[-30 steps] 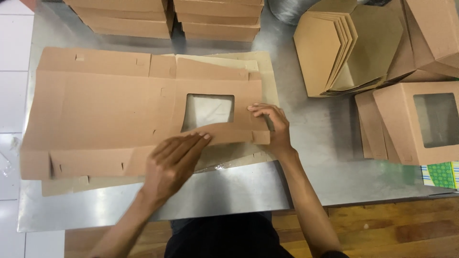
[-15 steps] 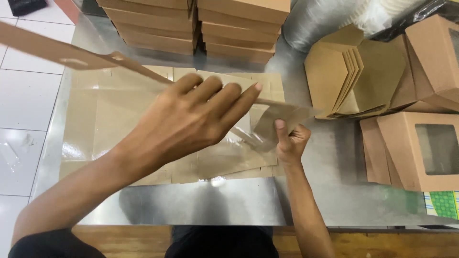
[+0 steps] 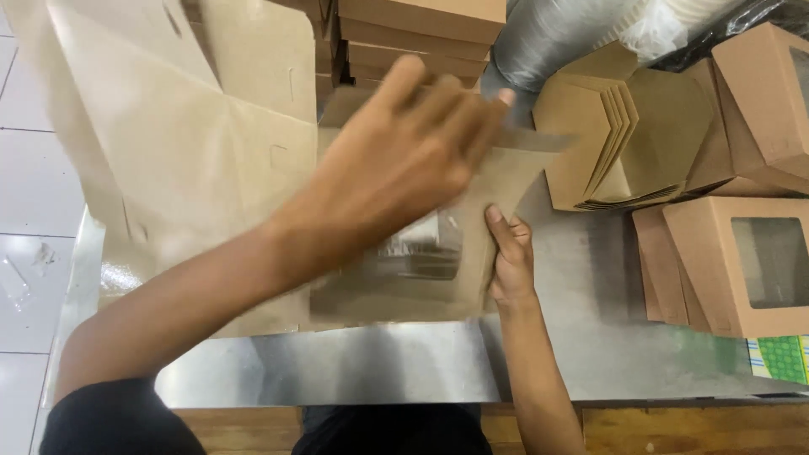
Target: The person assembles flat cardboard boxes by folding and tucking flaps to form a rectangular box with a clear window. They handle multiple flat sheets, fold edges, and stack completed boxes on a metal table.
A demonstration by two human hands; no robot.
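A large flat brown cardboard box blank (image 3: 185, 152) with a clear plastic window (image 3: 421, 248) is raised and tilted up over the steel table (image 3: 556, 354). My left hand (image 3: 404, 160) is lifted close to the camera, fingers closed on the blank's upper right edge. Lower down, my right hand (image 3: 510, 261) rests flat against the blank's right edge beside the window, pressing it to the table.
Stacks of flat brown cardboard (image 3: 421, 34) stand at the back. A fanned pile of folded blanks (image 3: 607, 143) lies to the right. Assembled window boxes (image 3: 742, 261) sit at the far right, a grey duct (image 3: 556, 34) behind. White floor tiles (image 3: 34, 168) lie left.
The blank lay flat under both hands a second ago. My left hand has swung it up and over toward the left, while my right hand stayed at its right edge.
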